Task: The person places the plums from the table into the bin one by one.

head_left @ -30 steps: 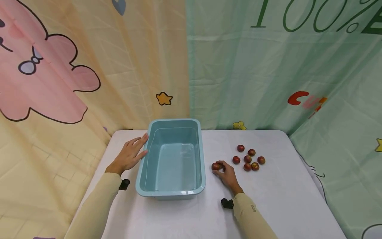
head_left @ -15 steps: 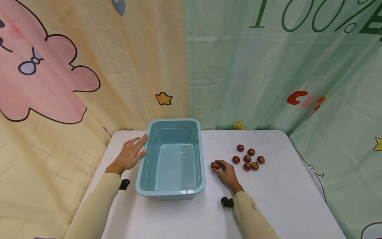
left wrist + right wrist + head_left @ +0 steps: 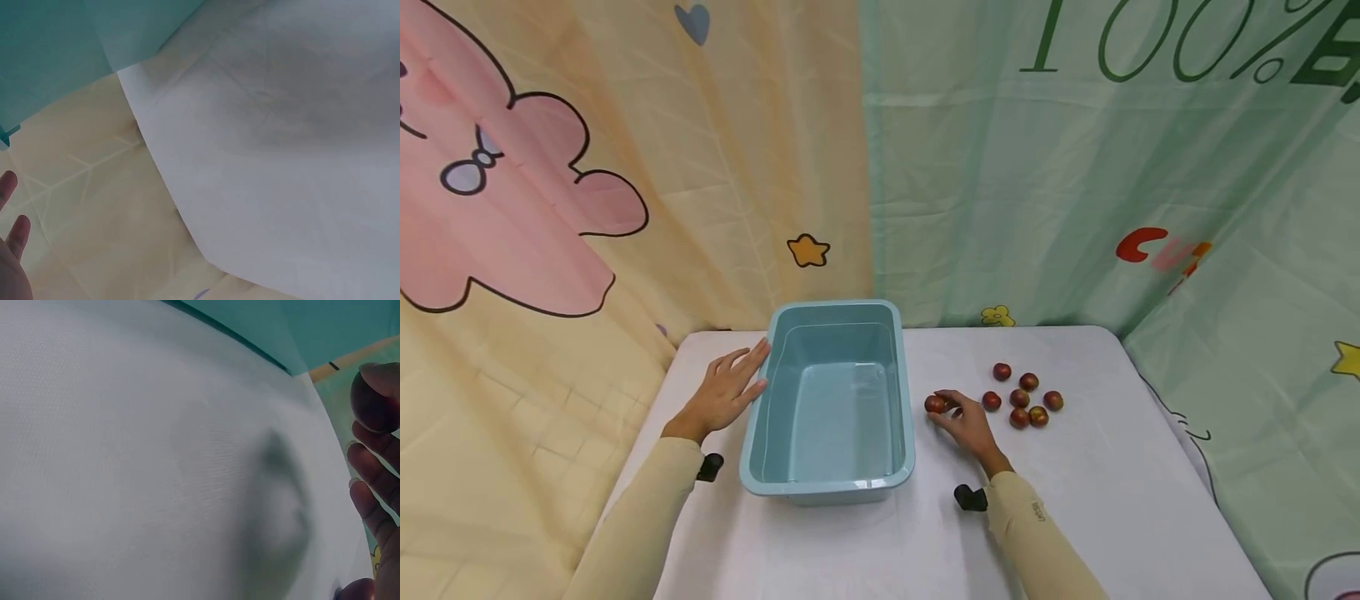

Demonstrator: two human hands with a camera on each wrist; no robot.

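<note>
My right hand [image 3: 967, 424] pinches a dark red plum [image 3: 935, 404] between thumb and fingertips, just right of the basin. In the right wrist view the held plum [image 3: 372, 405] shows under the thumb, and a soft shadow lies on the cloth below. The light blue plastic basin [image 3: 907, 417] stands with nothing inside it. Against its left rim rest the fingertips of my left hand [image 3: 721, 398], fingers mostly straight and spread. Several loose plums [image 3: 1019, 399] lie in a cluster to the right of my right hand. Only two fingertips [image 3: 19, 232] and part of the left hand show in the left wrist view.
A white cloth covers the table [image 3: 1120, 500], whose far edge runs along a printed curtain [image 3: 1060, 183]. The curtain hangs close behind and at both sides. A dark cable [image 3: 1206, 467] runs beside the table's right edge.
My right hand has moved slightly away from me and to the left, carrying the plum. The left hand stays at the basin's rim; the whole head view has shifted a little.
</note>
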